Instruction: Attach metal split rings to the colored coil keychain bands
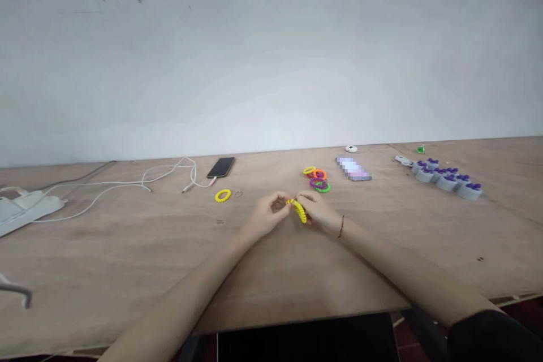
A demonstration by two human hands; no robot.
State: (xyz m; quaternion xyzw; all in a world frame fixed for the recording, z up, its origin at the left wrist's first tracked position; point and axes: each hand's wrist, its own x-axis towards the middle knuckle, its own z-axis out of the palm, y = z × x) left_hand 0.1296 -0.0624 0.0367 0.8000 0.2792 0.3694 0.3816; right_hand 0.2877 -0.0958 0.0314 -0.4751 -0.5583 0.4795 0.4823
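My left hand (267, 214) and my right hand (318, 212) meet above the plywood table (127, 254), pinching a yellow spiral coil ring (298, 210) between their fingers. The coil is stretched a little and partly hidden by my fingers. Just beyond my right hand lies a small heap of spiral coil rings (317, 179) in yellow, orange, purple and green. Left of my hands rest another yellow coil ring (223, 195) and a small thin metal ring (238, 193). A dark thread bracelet (341, 227) circles my right wrist.
A black smartphone (221, 167) lies on a white cable (144, 182) running to a white power strip (29, 212) at the left. At the back right stand several grey round pieces with purple tops (445, 180), beside a pixelated flat box (353, 168). A wall closes the far edge.
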